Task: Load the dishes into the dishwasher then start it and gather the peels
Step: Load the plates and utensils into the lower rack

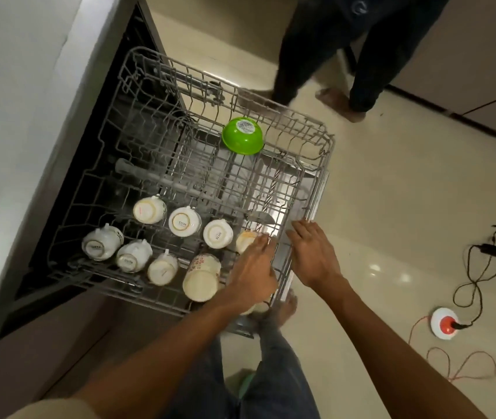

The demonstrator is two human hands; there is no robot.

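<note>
The grey wire upper rack of the dishwasher is pulled out over the floor. Several white cups stand upside down in its near rows, and a green bowl lies upside down at the far side. My left hand reaches into the rack's near right corner, its fingers resting over a cup there; I cannot tell whether it grips it. My right hand lies with straight fingers against the rack's front rim.
Another person's legs and bare feet stand just beyond the rack. A white and orange socket with black and red cables lies on the tiled floor at right. The white counter runs along the left.
</note>
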